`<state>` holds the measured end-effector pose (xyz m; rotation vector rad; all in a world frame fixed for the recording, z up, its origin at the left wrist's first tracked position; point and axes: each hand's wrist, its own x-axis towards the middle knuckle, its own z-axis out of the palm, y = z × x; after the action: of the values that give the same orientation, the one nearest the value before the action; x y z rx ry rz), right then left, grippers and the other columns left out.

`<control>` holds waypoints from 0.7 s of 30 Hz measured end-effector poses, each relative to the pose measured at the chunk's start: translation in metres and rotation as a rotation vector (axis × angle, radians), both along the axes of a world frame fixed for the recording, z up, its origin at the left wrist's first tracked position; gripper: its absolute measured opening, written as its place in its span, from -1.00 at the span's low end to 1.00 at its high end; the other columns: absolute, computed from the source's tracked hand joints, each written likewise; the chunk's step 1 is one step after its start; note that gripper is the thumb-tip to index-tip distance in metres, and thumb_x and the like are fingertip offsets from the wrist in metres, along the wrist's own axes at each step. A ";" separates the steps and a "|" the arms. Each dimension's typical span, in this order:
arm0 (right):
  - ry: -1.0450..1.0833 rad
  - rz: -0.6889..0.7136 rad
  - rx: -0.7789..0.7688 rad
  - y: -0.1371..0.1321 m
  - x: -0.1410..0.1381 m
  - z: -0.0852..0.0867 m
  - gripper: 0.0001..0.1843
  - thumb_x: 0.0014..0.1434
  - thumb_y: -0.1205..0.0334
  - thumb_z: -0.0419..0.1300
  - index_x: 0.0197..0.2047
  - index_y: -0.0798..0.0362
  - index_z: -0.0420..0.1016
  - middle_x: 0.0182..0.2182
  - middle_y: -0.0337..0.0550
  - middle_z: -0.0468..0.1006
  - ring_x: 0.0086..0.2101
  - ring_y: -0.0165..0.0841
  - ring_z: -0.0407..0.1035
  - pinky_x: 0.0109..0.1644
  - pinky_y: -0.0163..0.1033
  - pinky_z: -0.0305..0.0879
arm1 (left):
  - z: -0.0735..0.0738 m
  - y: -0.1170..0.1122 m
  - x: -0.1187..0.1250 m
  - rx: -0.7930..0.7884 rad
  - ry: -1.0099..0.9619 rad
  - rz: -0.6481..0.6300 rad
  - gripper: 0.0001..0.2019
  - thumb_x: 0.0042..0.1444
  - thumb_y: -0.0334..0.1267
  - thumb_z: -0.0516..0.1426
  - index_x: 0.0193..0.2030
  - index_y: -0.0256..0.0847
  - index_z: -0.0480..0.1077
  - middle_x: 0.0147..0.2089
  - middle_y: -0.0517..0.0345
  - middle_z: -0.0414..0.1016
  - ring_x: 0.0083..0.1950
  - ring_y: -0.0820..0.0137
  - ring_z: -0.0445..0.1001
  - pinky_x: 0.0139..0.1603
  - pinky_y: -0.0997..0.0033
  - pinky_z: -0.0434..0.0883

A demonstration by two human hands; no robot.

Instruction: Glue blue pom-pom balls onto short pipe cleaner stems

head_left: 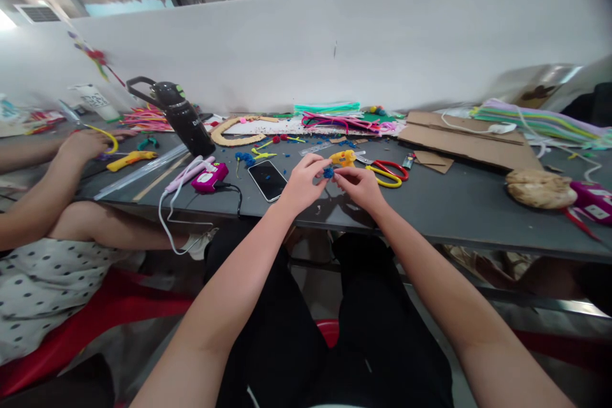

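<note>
Between my two hands, just above the desk's front part, is a small fuzzy blue piece (328, 173), like a bit of pipe-cleaner work. My left hand (306, 182) pinches it from the left with thumb and fingers. From the other side my right hand (358, 185) has its fingertips closed at the piece's right edge; whether they grip it or something tiny beside it is hard to see. Right behind the hands lies a yellow hot glue gun (343, 158). Scissors (389, 172) with red and yellow handles rest beside my right hand. A phone (268, 180) lies left of my left hand.
A black bottle (184, 118), a magenta box (210, 178) with cables and a pink tool (191, 172) stand left. Pipe cleaners (335, 121) and cardboard (468, 137) lie along the white partition. At far left a co-worker's hand (83, 142) is over the desk (454, 217).
</note>
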<state>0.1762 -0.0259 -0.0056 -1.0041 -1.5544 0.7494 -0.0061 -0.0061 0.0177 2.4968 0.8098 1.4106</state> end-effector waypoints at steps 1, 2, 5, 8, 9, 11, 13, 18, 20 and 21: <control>-0.003 0.005 0.001 0.000 0.000 0.000 -0.67 0.08 0.05 0.28 -0.19 0.12 0.62 -0.38 -0.07 0.65 -0.40 -0.29 0.50 -0.24 -0.18 0.46 | 0.000 0.000 0.000 -0.008 0.004 0.002 -0.72 0.14 -0.40 0.16 0.01 -0.20 0.45 -0.08 0.03 0.41 -0.29 0.51 0.41 -0.18 0.41 0.47; -0.007 0.010 0.002 0.000 0.000 0.000 -0.67 0.08 0.06 0.28 -0.19 0.12 0.62 -0.37 -0.06 0.65 -0.39 -0.29 0.51 -0.23 -0.18 0.46 | 0.001 -0.001 0.000 -0.017 0.012 0.004 -0.74 0.15 -0.39 0.16 -0.01 -0.21 0.47 -0.09 0.03 0.43 -0.30 0.51 0.41 -0.19 0.41 0.46; -0.021 0.012 0.009 -0.001 0.001 -0.001 -0.70 0.09 0.08 0.27 -0.19 0.11 0.62 -0.33 -0.05 0.65 -0.36 -0.27 0.51 -0.21 -0.16 0.46 | 0.003 -0.002 0.000 -0.053 0.048 0.006 -0.80 0.15 -0.36 0.15 -0.08 -0.21 0.50 -0.11 0.03 0.47 -0.29 0.48 0.42 -0.19 0.41 0.44; -0.060 0.010 0.041 0.000 0.002 -0.003 -0.72 0.09 0.10 0.27 -0.19 0.09 0.62 -0.29 -0.06 0.65 -0.32 -0.25 0.51 -0.17 -0.14 0.45 | 0.004 -0.003 -0.001 -0.084 0.073 0.010 -0.81 0.14 -0.36 0.16 -0.11 -0.20 0.52 -0.11 0.03 0.49 -0.26 0.45 0.45 -0.18 0.41 0.44; -0.072 0.011 0.057 0.000 0.003 -0.003 -0.72 0.09 0.11 0.26 -0.19 0.09 0.62 -0.29 -0.06 0.65 -0.31 -0.25 0.51 -0.16 -0.14 0.45 | 0.005 -0.003 -0.001 -0.089 0.080 0.016 -0.81 0.14 -0.36 0.16 -0.11 -0.19 0.52 -0.12 0.03 0.50 -0.24 0.44 0.46 -0.17 0.40 0.44; -0.089 0.016 0.080 0.001 0.003 -0.004 -0.72 0.09 0.11 0.26 -0.18 0.08 0.62 -0.28 -0.07 0.65 -0.30 -0.25 0.50 -0.15 -0.14 0.44 | 0.005 -0.003 -0.001 -0.087 0.088 0.027 -0.81 0.13 -0.39 0.15 -0.13 -0.18 0.53 -0.13 0.03 0.51 -0.19 0.41 0.47 -0.15 0.39 0.43; -0.092 0.028 0.075 0.001 0.004 -0.005 -0.72 0.08 0.12 0.26 -0.17 0.09 0.62 -0.29 -0.07 0.64 -0.29 -0.25 0.50 -0.15 -0.14 0.43 | 0.004 -0.003 0.000 -0.076 0.092 0.035 -0.80 0.13 -0.42 0.14 -0.15 -0.18 0.54 -0.14 0.04 0.53 -0.15 0.39 0.48 -0.12 0.38 0.43; -0.021 0.114 -0.026 0.000 0.004 -0.004 -0.67 0.02 0.11 0.30 -0.15 0.09 0.62 -0.31 -0.09 0.62 -0.31 -0.27 0.47 -0.17 -0.14 0.42 | 0.001 0.000 -0.001 -0.054 0.111 0.065 -0.80 0.10 -0.45 0.15 -0.18 -0.17 0.54 -0.14 0.05 0.53 -0.12 0.37 0.49 -0.05 0.36 0.41; 0.020 0.155 -0.072 0.000 0.004 -0.003 -0.64 -0.01 0.10 0.32 -0.14 0.09 0.61 -0.32 -0.11 0.61 -0.32 -0.29 0.46 -0.17 -0.15 0.41 | 0.001 0.000 -0.001 -0.050 0.112 0.072 -0.81 0.10 -0.45 0.15 -0.19 -0.18 0.54 -0.15 0.05 0.53 -0.13 0.37 0.48 -0.05 0.35 0.41; 0.035 0.171 -0.088 0.000 0.004 -0.002 -0.62 -0.02 0.10 0.33 -0.13 0.09 0.61 -0.32 -0.11 0.60 -0.32 -0.29 0.45 -0.18 -0.16 0.41 | 0.001 0.000 -0.001 -0.050 0.109 0.072 -0.82 0.10 -0.45 0.15 -0.20 -0.18 0.54 -0.16 0.05 0.53 -0.14 0.37 0.48 -0.06 0.35 0.41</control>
<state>0.1798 -0.0256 -0.0074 -0.9243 -1.6029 0.9563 -0.0074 -0.0058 0.0189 2.5488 0.9523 1.2678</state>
